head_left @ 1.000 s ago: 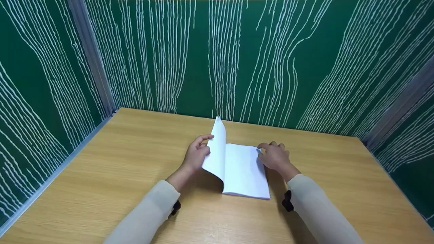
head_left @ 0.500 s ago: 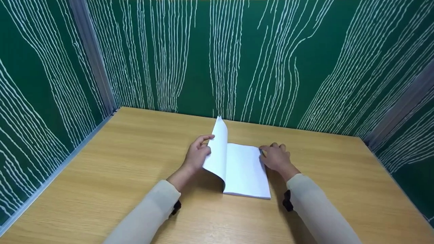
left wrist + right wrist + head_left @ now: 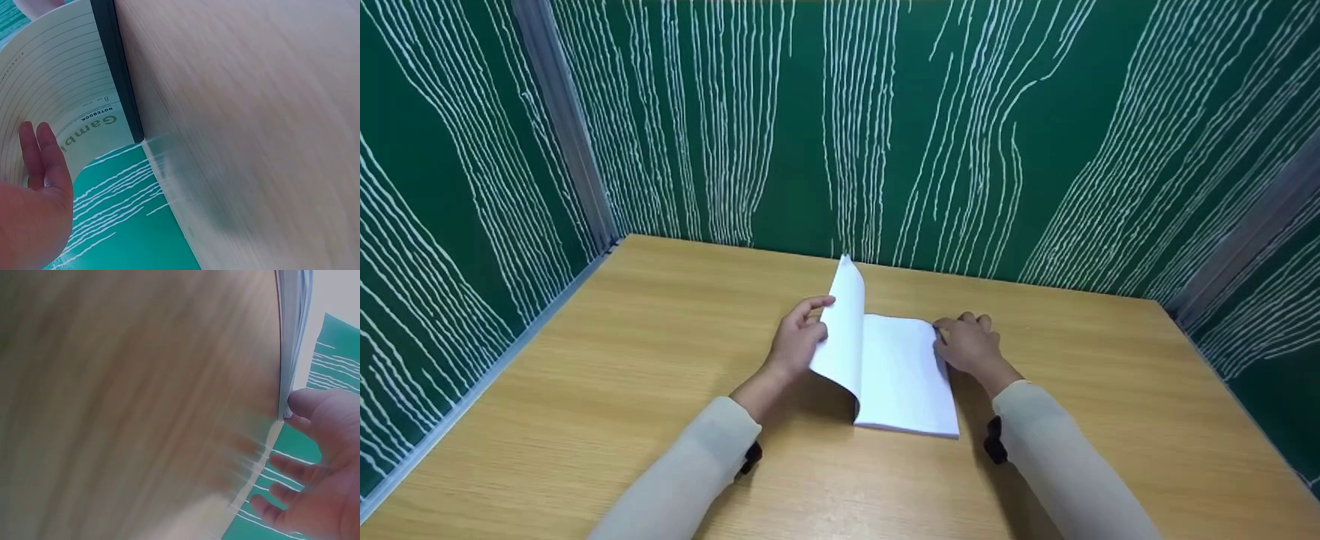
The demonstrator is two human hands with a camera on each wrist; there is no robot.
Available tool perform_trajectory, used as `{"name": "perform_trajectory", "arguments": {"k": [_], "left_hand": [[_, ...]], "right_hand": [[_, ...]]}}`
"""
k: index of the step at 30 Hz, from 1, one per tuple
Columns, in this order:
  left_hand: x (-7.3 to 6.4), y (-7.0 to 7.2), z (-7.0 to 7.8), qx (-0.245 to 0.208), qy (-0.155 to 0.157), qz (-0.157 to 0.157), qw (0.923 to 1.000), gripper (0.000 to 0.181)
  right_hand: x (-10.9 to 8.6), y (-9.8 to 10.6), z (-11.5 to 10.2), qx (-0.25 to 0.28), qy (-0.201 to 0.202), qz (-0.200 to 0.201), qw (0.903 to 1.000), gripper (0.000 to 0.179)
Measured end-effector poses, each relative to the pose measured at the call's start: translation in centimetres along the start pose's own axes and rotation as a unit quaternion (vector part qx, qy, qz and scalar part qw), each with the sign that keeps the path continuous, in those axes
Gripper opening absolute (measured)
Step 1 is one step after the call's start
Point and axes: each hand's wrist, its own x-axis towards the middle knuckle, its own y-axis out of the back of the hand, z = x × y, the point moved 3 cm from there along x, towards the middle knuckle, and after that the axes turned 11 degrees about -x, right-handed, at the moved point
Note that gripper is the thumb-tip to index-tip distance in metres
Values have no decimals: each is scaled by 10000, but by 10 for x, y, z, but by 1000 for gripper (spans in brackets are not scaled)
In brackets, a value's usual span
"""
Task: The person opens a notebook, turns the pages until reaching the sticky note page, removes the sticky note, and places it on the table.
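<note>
A notebook [image 3: 907, 382] with white pages lies on the table, its front cover [image 3: 844, 330] raised and bent upright along the left side. In the left wrist view the outside of this cover [image 3: 84, 73] shows printed lines, the word "NOTEBOOK" and a black spine strip [image 3: 118, 67]. My left hand [image 3: 796, 339] holds the cover's free edge between thumb and fingers; two fingertips [image 3: 42, 140] lie along its outer face. At the far right corner, my right hand [image 3: 969, 345] pinches the notebook's page edges [image 3: 291, 343] with thumb and forefinger, the other fingers spread apart.
A wooden table [image 3: 682, 307] carries the notebook. Green panels [image 3: 795, 150] with wavy white lines stand behind it and at both sides, joined by grey posts [image 3: 566, 127]. Dark wrist devices [image 3: 996, 440] sit under both pale sleeves [image 3: 1069, 457].
Both hands keep the same hold. The raised cover and the notebook stay almost where they were, with only a slight shift of the whole view.
</note>
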Motion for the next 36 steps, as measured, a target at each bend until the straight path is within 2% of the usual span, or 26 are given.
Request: {"name": "perform_trajectory", "arguments": {"k": [15,20,26,36], "left_hand": [[-1,1,-1,-6,122,43,9999,46],[0,1,-1,-22,57,8,10000,46],[0,1,0,18,-82,-64,9999,47],[0,0,2,157,-133,-6,9998,47]], "right_hand": [[4,-1,-2,236,150,22,9996,36],[6,-1,-4,241,234,112,9994,35],[4,1,-4,486,228,380,9978,30],[2,11,-3,977,-153,137,9950,25]]}}
